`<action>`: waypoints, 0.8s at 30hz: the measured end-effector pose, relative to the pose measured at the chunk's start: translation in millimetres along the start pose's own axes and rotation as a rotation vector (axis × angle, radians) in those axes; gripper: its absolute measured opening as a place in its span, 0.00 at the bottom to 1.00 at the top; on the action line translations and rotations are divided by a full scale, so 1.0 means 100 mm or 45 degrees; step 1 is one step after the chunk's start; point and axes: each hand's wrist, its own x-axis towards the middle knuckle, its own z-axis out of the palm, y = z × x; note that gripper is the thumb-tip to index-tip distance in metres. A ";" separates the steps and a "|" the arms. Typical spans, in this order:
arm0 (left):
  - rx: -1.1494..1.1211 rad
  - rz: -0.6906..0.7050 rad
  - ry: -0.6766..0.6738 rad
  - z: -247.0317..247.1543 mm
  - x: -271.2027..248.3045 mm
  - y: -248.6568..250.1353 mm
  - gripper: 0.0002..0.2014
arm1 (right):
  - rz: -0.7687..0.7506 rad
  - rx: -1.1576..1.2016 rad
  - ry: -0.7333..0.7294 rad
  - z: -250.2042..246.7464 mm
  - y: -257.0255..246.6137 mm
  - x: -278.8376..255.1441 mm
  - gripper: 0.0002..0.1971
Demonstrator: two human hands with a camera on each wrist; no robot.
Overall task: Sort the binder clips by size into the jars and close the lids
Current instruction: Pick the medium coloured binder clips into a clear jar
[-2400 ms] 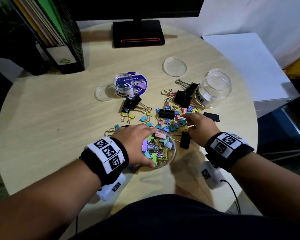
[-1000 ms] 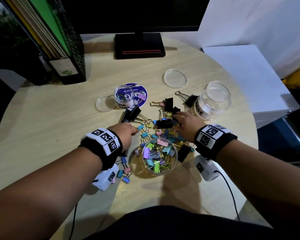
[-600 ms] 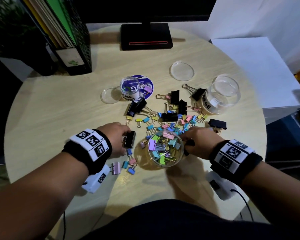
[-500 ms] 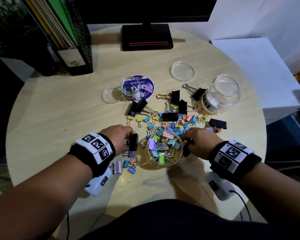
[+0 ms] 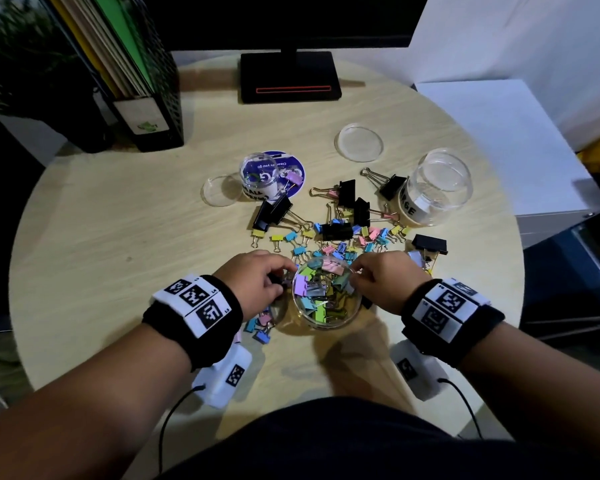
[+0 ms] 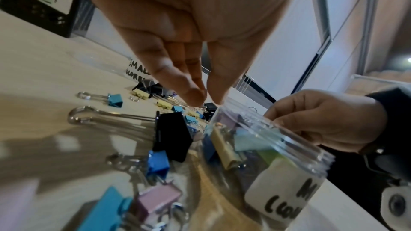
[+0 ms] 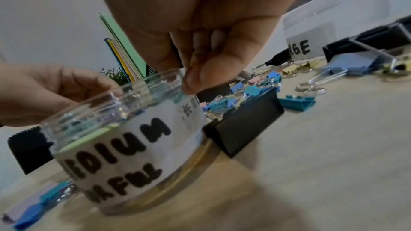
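The medium jar, open and holding several coloured clips, stands between my hands. My left hand hovers at its left rim with thumb and fingertips pressed together; what they pinch is unclear. A black clip lies on the table beneath that hand. My right hand pinches what looks like a teal clip at the right rim. Another black clip leans against the jar. The open large jar and small jar stand farther back.
A pile of mixed clips covers the table middle, with several more left of the medium jar. Two clear lids lie near the far jars. A monitor stand and a file rack occupy the back.
My left hand carried a black clip in beside the medium jar and now sits at its rim. My right hand rose from the table beside the jar to its right rim.
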 end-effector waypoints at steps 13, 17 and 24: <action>-0.500 -0.038 0.033 -0.02 0.00 -0.05 0.11 | -0.039 -0.045 0.056 -0.04 -0.12 0.04 0.10; -0.626 -0.055 0.129 -0.14 0.04 -0.09 0.11 | -0.073 0.045 0.204 -0.20 -0.25 0.09 0.10; -0.910 -0.251 -0.078 -0.27 -0.01 -0.18 0.14 | -0.177 0.140 0.279 -0.31 -0.46 0.14 0.10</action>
